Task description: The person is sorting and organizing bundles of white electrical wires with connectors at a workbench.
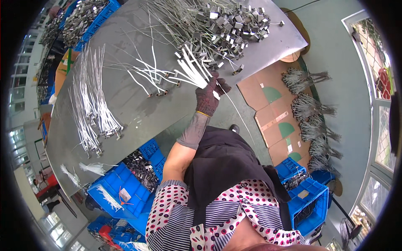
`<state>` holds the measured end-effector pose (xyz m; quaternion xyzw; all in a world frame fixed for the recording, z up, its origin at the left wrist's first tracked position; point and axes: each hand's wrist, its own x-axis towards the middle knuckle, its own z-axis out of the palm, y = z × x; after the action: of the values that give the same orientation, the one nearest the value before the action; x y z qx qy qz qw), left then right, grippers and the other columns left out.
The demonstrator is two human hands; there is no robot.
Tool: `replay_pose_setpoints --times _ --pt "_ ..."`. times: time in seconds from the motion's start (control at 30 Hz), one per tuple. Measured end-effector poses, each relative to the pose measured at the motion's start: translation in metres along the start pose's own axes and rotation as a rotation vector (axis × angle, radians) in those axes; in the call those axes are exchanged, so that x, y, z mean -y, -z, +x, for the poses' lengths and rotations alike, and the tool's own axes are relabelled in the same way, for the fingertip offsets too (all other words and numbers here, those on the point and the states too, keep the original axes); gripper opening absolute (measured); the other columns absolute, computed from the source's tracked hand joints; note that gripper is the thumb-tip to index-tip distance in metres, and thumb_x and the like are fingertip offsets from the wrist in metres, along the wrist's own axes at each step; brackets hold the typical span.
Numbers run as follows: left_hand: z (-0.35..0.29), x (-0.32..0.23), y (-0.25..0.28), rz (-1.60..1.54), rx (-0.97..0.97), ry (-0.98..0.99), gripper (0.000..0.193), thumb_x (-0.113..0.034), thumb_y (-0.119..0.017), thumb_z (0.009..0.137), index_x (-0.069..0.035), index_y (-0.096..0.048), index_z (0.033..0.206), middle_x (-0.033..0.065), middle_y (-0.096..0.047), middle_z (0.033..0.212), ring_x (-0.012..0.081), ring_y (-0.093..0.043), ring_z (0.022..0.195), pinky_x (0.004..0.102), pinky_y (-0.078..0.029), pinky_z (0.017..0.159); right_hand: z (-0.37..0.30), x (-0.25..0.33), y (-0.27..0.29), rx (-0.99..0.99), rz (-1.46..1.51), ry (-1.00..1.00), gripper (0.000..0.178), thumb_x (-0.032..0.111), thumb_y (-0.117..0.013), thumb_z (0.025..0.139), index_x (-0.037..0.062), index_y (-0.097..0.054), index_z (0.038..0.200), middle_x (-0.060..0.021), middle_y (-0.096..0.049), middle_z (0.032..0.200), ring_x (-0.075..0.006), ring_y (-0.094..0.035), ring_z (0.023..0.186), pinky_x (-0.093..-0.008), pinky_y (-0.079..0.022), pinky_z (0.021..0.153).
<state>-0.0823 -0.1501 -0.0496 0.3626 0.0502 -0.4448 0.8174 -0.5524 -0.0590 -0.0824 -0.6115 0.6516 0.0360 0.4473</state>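
My left hand (208, 95), in a dark knitted glove with a yellow cuff edge, is closed round a bundle of white tubes (191, 72) over the near edge of the metal table (138, 115). The tubes fan out up and to the left. From the same hand a long thin white strand (239, 113) hangs down to the right. Just beyond lies a big heap of grey wires with small metal block ends (236, 27). Left of the hand, several white-sleeved wires (153, 75) lie loosely with their end pieces toward me. My right hand does not show.
Long bundles of white-ended wires (96, 108) lie on the table's left part. Blue crates (121, 188) stand below the edge, another blue crate (314, 203) at lower right. Cardboard (272, 113) covers floor on the right, beside grey wire bundles (312, 104). A full blue bin (100, 21) is far left.
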Motion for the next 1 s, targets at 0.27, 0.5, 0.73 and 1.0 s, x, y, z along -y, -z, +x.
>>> replay_pose_setpoints --times 0.27,0.5,0.73,1.0 --pt "0.001 -0.039 0.023 -0.012 0.052 -0.111 0.030 -0.026 -0.062 0.097 -0.008 -0.059 0.121 0.0111 -0.068 0.094 0.0269 -0.069 0.082 0.0562 -0.057 0.084 0.027 -0.013 0.025 0.230 0.125 -0.019 0.018 0.023 -0.059 0.094 0.0058 -0.064 0.094 -0.0025 -0.063 0.086 -0.0128 -0.058 0.075 -0.0270 -0.048 0.069" --pt "-0.032 -0.045 0.020 -0.022 0.108 0.004 0.031 -0.017 -0.064 0.095 0.000 -0.058 0.121 0.0132 -0.068 0.094 0.0297 -0.069 0.084 0.0531 -0.059 0.083 0.064 0.023 -0.015 -0.060 0.102 -0.074 0.035 0.031 -0.070 0.082 -0.0019 -0.067 0.073 -0.0147 -0.062 0.061 -0.0231 -0.057 0.059 -0.0409 -0.046 0.061" --pt "-0.049 -0.052 0.030 0.357 0.075 0.134 0.031 -0.015 -0.066 0.093 0.007 -0.060 0.114 0.0153 -0.068 0.094 0.0286 -0.070 0.084 0.0441 -0.062 0.074 0.099 0.140 -0.037 0.146 0.079 0.280 0.042 0.039 -0.073 0.080 -0.0022 -0.067 0.076 -0.0106 -0.061 0.063 -0.0191 -0.060 0.062 -0.0370 -0.048 0.059" --pt "-0.010 -0.080 0.051 0.598 -0.113 -0.181 0.025 -0.019 -0.071 0.087 0.002 -0.070 0.100 0.0072 -0.070 0.094 0.0163 -0.066 0.087 0.0331 -0.055 0.078 0.149 0.252 -0.086 0.418 0.361 0.411 0.048 0.043 -0.058 0.093 -0.0037 -0.064 0.103 -0.0080 -0.065 0.076 -0.0142 -0.057 0.056 -0.0302 -0.049 0.047"
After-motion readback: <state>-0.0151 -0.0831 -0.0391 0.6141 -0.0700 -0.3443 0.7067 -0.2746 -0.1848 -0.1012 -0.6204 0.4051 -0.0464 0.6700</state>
